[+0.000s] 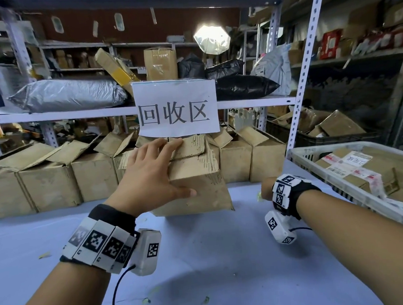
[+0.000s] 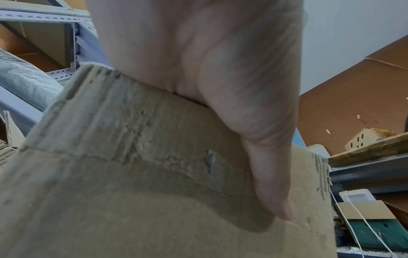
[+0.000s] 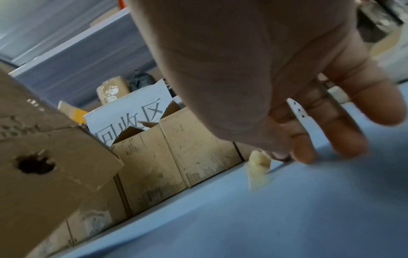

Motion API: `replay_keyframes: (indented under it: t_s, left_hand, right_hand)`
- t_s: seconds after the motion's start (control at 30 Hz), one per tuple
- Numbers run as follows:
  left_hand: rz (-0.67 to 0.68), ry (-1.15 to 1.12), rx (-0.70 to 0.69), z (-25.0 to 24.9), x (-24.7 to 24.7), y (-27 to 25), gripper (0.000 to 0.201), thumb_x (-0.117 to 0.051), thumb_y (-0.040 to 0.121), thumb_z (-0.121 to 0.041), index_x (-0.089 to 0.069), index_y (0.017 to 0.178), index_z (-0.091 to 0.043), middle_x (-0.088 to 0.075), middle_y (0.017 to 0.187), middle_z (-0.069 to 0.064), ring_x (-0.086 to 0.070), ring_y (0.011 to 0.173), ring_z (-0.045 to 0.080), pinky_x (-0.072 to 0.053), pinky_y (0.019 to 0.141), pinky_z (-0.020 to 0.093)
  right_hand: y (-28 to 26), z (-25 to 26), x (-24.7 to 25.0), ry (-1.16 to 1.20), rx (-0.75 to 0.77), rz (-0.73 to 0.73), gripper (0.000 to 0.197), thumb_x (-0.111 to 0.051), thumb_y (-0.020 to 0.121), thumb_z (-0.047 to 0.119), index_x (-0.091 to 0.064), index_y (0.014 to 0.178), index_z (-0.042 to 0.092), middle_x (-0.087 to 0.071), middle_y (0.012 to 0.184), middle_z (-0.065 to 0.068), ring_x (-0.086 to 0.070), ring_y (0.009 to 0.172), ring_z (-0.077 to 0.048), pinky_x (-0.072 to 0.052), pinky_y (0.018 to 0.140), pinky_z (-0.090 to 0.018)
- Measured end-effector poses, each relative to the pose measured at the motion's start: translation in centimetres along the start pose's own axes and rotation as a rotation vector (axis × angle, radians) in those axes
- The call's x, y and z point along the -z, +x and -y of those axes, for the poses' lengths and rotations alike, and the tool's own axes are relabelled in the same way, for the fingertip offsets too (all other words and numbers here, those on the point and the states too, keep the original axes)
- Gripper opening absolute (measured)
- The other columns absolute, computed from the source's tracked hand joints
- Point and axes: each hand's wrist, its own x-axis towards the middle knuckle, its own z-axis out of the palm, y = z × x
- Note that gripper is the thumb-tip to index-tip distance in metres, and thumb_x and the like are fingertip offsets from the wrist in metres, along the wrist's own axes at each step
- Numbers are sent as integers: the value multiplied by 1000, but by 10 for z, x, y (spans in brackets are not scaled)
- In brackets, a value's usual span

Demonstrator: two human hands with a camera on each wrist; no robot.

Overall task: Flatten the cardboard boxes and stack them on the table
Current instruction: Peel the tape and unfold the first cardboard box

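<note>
A worn cardboard box (image 1: 197,183) stands upright on the blue table (image 1: 214,257), its top flaps folded shut. My left hand (image 1: 149,172) rests on it, fingers stretched over the top flaps and thumb lying down the front face (image 2: 264,157). The box side (image 2: 154,192) fills the left wrist view. My right hand (image 1: 266,190) is low over the table to the right of the box, apart from it. Its thumb and forefinger pinch a small yellowish scrap (image 3: 258,167) just above the surface. Behind, a row of open boxes (image 1: 49,183) lines the table's back edge.
A paper sign (image 1: 176,109) hangs from the shelf over the box row. A white plastic crate (image 1: 314,159) with taped parcels sits at the right. A perforated shelf post (image 1: 302,75) rises beside it. Small scraps (image 1: 44,255) lie on the table.
</note>
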Motion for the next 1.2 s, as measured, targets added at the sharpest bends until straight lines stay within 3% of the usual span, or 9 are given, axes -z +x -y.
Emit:
replay_keyframes:
  t_s: [0.17, 0.3, 0.47, 0.53, 0.73, 0.87, 0.93, 1.07, 1.2]
  left_hand:
    - [13, 21, -10, -4, 0, 0, 127, -51, 43, -93, -23, 156, -45, -29, 157, -6, -20, 147, 19, -8, 122, 44]
    - [17, 26, -15, -6, 0, -1, 126, -51, 44, -92, -23, 157, -44, -29, 157, -6, -18, 148, 19, -6, 124, 47]
    - [19, 31, -13, -9, -1, 2, 125, -50, 43, -92, -23, 155, -45, -29, 156, -7, -19, 148, 19, -8, 125, 50]
    - [5, 25, -1, -9, -1, 2, 126, -50, 42, -93, -24, 155, -45, -29, 156, -7, -18, 147, 17, -7, 124, 46]
    - [27, 20, 46, -8, 2, 0, 127, -49, 42, -92, -18, 156, -45, -24, 159, -5, -14, 150, 19, -6, 124, 45]
    - [22, -142, 57, 1, 12, -11, 120, -52, 47, -93, -22, 155, -49, -17, 163, -7, 4, 154, 13, 5, 126, 46]
    - [-45, -196, 142, 7, 14, -19, 110, -46, 56, -93, -25, 155, -49, -12, 166, -8, 11, 154, 9, 9, 126, 45]
    - [-259, -456, 425, 15, 7, -30, 80, -47, 92, -70, -27, 159, -31, -28, 163, 6, -19, 152, 21, -17, 121, 38]
    - [-264, -908, 556, 20, 6, -32, 65, -57, 102, -44, -30, 158, -28, -43, 155, -4, -44, 138, 14, -36, 115, 35]
  right_hand:
    - [-16, -5, 17, -152, 8, 29, 32, -62, 93, 49, -69, 93, 17, -68, 106, -6, -60, 85, -20, -48, 76, -24]
    - [-30, -2, 35, -248, 50, -53, 17, -58, 94, 21, -67, 104, 11, -65, 105, -7, -63, 98, -26, -54, 94, -36]
    - [-70, 48, 63, 716, 307, -148, 34, -40, 106, 39, -63, 113, 14, -62, 100, -5, -58, 84, -21, -56, 78, -40]
    - [-94, 70, 72, 1091, 341, -132, 49, -34, 103, 56, -58, 127, 20, -63, 114, -1, -60, 93, -17, -56, 90, -45]
    - [-135, 100, 75, 1165, 504, -45, 57, -43, 92, 73, -58, 135, 39, -64, 131, 15, -57, 121, -8, -45, 101, -36]
    - [-146, 97, 81, 1184, 497, 16, 31, -49, 97, 59, -67, 111, 37, -75, 84, 20, -70, 70, 6, -53, 53, -15]
    - [-149, 95, 82, 1210, 469, 32, 33, -49, 98, 57, -67, 112, 33, -73, 71, 22, -70, 61, -1, -52, 46, -19]
    - [-153, 94, 81, 1190, 423, 23, 17, -56, 93, 61, -65, 99, 48, -68, 89, 24, -61, 84, -6, -62, 77, -52]
    - [-156, 96, 81, 1222, 503, 0, 12, -57, 97, 50, -66, 103, 54, -73, 91, 28, -69, 78, 6, -59, 85, -51]
